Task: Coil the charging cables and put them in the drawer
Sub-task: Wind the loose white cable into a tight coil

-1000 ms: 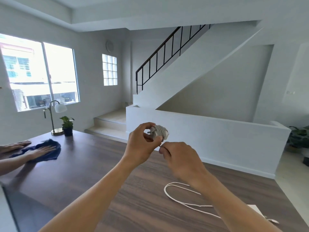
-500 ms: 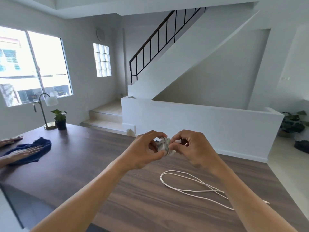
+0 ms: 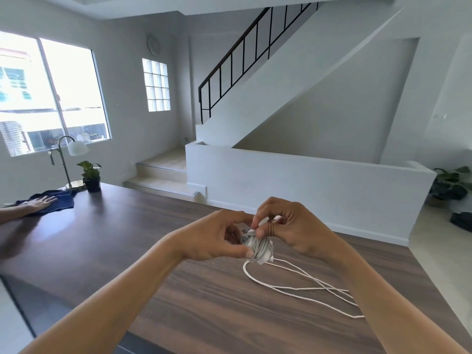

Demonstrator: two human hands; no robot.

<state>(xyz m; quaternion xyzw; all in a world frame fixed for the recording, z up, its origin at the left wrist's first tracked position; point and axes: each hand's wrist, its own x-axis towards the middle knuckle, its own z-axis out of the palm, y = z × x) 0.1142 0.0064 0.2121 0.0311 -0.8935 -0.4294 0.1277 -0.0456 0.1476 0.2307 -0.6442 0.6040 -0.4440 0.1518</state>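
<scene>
A white charger with its cable wound tightly around it, the coiled cable bundle (image 3: 260, 249), is held in the air over the dark wooden table (image 3: 122, 241). My left hand (image 3: 217, 236) grips the bundle from the left, thumb under it. My right hand (image 3: 293, 226) pinches the top of the bundle with fingertips. A second white cable (image 3: 301, 287) lies loose in long loops on the table below and to the right. No drawer is in view.
Another person's hand (image 3: 40, 201) presses a blue cloth (image 3: 57, 204) at the table's far left. A brass desk lamp (image 3: 69, 159) and a small potted plant (image 3: 90, 175) stand at the far corner. Stairs and a low white wall lie beyond.
My hands have dropped lower toward the table with the bundle. My right hand moved from below the bundle to pinch it on top. The other person's hand slid with the cloth.
</scene>
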